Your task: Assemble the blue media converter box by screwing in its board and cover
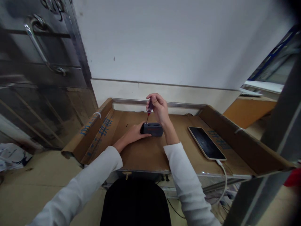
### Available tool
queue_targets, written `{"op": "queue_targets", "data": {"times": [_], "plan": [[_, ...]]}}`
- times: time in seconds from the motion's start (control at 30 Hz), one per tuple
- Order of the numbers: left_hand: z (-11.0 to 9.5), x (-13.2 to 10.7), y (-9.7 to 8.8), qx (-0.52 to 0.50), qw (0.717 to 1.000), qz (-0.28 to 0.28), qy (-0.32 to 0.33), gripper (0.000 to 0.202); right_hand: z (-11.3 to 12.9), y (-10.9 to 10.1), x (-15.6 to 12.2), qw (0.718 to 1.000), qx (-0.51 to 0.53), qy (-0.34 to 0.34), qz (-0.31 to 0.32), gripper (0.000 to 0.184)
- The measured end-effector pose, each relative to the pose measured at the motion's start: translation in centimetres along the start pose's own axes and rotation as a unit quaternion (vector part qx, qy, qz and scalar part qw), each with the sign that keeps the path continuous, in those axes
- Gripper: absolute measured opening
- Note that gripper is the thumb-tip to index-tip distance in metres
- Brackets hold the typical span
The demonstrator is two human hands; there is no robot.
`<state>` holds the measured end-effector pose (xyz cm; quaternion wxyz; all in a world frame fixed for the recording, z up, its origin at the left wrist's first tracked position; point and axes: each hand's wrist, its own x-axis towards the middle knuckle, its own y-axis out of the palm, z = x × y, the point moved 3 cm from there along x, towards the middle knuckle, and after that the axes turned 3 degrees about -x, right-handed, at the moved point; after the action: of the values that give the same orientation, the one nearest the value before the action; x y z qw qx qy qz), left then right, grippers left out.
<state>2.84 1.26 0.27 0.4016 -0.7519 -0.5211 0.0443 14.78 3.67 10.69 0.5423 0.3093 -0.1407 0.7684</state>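
Hands (135,133) (161,110) on box (154,130), screwdriver (150,109) — well apart from raised cardboard sides (244,138).

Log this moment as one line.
left hand: holding dark box | right hand: gripping screwdriver, tip at box's top | phone: on cardboard, cable attached

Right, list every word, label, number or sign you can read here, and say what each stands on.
None reads clearly.
Blue characters on the cardboard, left and right: too blurred to quote.
Red marking on the black box: too small.
Dark print on the white bag: too blurred.
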Motion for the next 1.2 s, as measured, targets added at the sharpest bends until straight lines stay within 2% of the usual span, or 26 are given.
{"op": "queue_targets", "data": {"times": [0.13,0.3,0.47,0.63,0.87,1.03,1.2], "plan": [[-0.04,-0.01,0.01,0.004,1.0,0.005,-0.002,0.051,-0.6,0.03,0.26,0.996,0.075,0.035,-0.036,0.036],[-0.11,0.01,-0.02,0.012,1.0,0.0,0.0,0.051,-0.82,0.23,0.24,0.994,0.079,0.029,-0.075,0.042],[-0.2,-0.05,-0.05,0.0,1.0,0.002,0.001,0.051,-0.43,-0.22,0.22,0.996,0.067,0.004,-0.056,0.036],[-0.12,-0.04,-0.05,-0.008,1.0,0.003,-0.009,0.049,-0.29,0.28,0.12,0.996,0.083,0.039,-0.008,0.036],[-0.09,0.08,-0.03,-0.013,1.0,0.003,-0.001,0.05,-0.99,0.28,0.3,0.992,0.093,0.025,-0.086,0.041],[-0.17,0.04,-0.08,-0.015,1.0,0.003,0.0,0.049,-0.73,0.02,0.3,0.992,0.074,0.001,-0.098,0.037],[-0.12,0.09,-0.07,-0.018,1.0,0.002,-0.009,0.046,-0.39,0.17,0.35,0.993,0.076,0.041,-0.082,0.042]]}}
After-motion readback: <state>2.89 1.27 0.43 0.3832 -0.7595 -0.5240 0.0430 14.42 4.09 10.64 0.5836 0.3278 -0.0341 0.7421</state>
